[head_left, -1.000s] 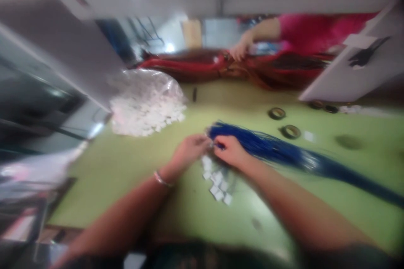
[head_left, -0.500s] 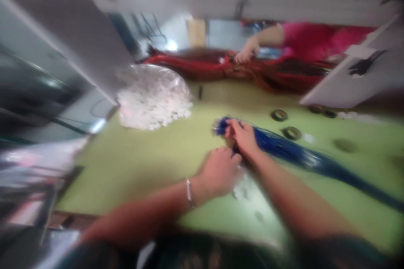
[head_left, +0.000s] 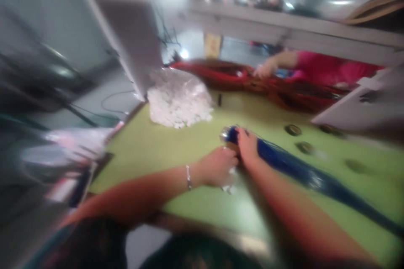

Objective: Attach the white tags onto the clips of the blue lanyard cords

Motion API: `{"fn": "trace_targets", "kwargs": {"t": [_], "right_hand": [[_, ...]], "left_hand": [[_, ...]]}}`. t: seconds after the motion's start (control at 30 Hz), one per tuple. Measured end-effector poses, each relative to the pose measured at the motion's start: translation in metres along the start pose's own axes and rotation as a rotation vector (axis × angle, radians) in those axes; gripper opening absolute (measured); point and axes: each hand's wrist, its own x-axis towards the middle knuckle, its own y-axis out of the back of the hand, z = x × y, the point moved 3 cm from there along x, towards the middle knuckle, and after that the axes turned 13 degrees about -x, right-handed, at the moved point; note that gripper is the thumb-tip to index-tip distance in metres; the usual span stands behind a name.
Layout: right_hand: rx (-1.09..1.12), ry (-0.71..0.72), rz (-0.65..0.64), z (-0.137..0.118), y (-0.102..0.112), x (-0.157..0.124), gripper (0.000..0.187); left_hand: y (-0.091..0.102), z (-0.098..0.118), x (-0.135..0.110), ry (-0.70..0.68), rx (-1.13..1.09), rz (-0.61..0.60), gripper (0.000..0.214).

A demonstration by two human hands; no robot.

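A long bundle of blue wires (head_left: 284, 159) lies slantwise on the green tabletop, its metal-tipped end (head_left: 224, 133) pointing left. My right hand (head_left: 248, 145) is closed around the bundle just behind those tips. Close beside it, nearly touching, my left hand (head_left: 217, 166) is closed in a fist-like grip, back of the hand upward. A brownish patch shows between the two hands at the wires, too blurred to name. What the left fingers hold is hidden. Small white pieces (head_left: 229, 188) lie just under the left hand.
A clear plastic bag of white pieces (head_left: 179, 103) lies at the back left. Dark tape rolls (head_left: 293, 130) sit on the right. Beyond, another person's hand (head_left: 265, 69) rests on red wire bundles (head_left: 214, 73). Upright panels (head_left: 129, 33) flank the table.
The camera view has swung, shifting the table and bag right and downward in the picture. My right-hand fingers lie closer around the wires; both hands stay by the bundle's end.
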Motion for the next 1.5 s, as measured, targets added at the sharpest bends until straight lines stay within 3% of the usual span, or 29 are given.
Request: {"fn": "trace_targets", "kwargs": {"t": [0.07,0.17,0.23,0.3,0.33,0.43,0.53,0.73,0.93,1.1,1.3,1.4,1.5], "right_hand": [[0.12,-0.09,-0.002,-0.003,0.001,-0.012,0.04],[0.236,-0.063,-0.056,-0.007,0.011,-0.023,0.034],[0.226,-0.034,-0.123,-0.009,0.016,-0.025,0.03],[0.209,-0.024,-0.192,-0.01,0.018,-0.024,0.029],[0.208,-0.021,-0.22,-0.01,0.018,-0.024,0.03],[0.222,-0.019,-0.28,-0.01,0.016,-0.023,0.03],[0.234,-0.006,-0.299,-0.009,0.014,-0.022,0.028],[0.197,0.104,-0.24,-0.013,0.014,-0.02,0.024],[0.189,0.223,-0.239,-0.02,0.012,-0.027,0.021],[0.166,0.244,-0.244,-0.018,0.01,-0.027,0.02],[0.17,0.224,-0.246,-0.017,0.009,-0.027,0.02],[0.154,0.171,-0.229,-0.017,0.011,-0.025,0.021],[0.129,0.139,-0.222,-0.019,0.015,-0.023,0.022]], "left_hand": [[0.004,0.0,-0.012,0.005,-0.05,0.034,0.027],[0.018,-0.013,-0.017,0.034,-0.207,0.169,0.039],[0.037,-0.042,-0.012,0.146,-0.247,0.359,0.028],[0.058,-0.083,-0.002,0.253,-0.094,0.531,0.027],[0.066,-0.103,0.004,0.245,-0.022,0.545,0.03],[0.072,-0.153,0.022,0.212,0.093,0.354,0.03],[0.062,-0.175,0.023,0.259,0.174,0.247,0.03],[0.047,-0.152,0.002,0.351,0.271,0.324,0.025],[0.051,-0.141,-0.007,0.5,0.127,0.513,0.028],[0.052,-0.141,-0.013,0.535,0.004,0.449,0.043],[0.047,-0.137,-0.02,0.523,0.034,0.462,0.029],[0.054,-0.127,-0.021,0.504,-0.018,0.601,0.024],[0.063,-0.111,-0.018,0.556,-0.323,0.804,0.028]]}}
